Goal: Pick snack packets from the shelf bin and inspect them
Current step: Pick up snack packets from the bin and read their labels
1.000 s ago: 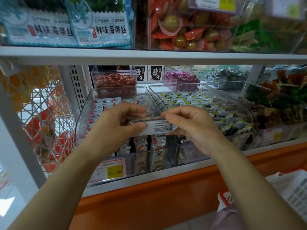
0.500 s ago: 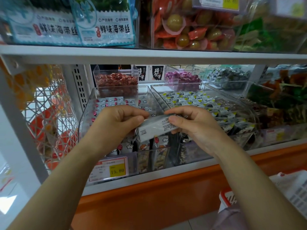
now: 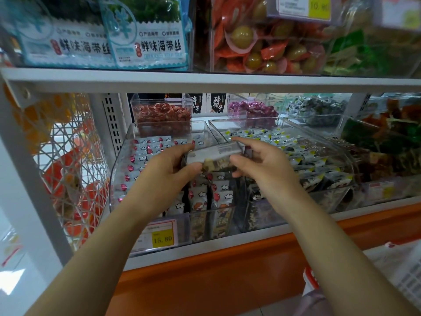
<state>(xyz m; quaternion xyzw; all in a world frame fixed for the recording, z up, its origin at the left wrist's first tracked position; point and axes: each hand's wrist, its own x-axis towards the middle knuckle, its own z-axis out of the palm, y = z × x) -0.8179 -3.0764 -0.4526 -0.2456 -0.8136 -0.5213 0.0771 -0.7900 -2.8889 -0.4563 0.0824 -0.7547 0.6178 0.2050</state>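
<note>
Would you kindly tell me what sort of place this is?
Most likely a snack shop or supermarket aisle: clear bins of wrapped snacks on a white shelf, a yellow price tag reading 15.80, and bagged goods on the shelf above. The left hand and right hand hold one snack packet.

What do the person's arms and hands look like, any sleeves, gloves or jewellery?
Both are bare. The left hand and right hand wear no gloves, and no rings show on the fingers. The left forearm and right forearm are uncovered down to the picture's bottom edge: no sleeve, watch or bracelet is in view.
</note>
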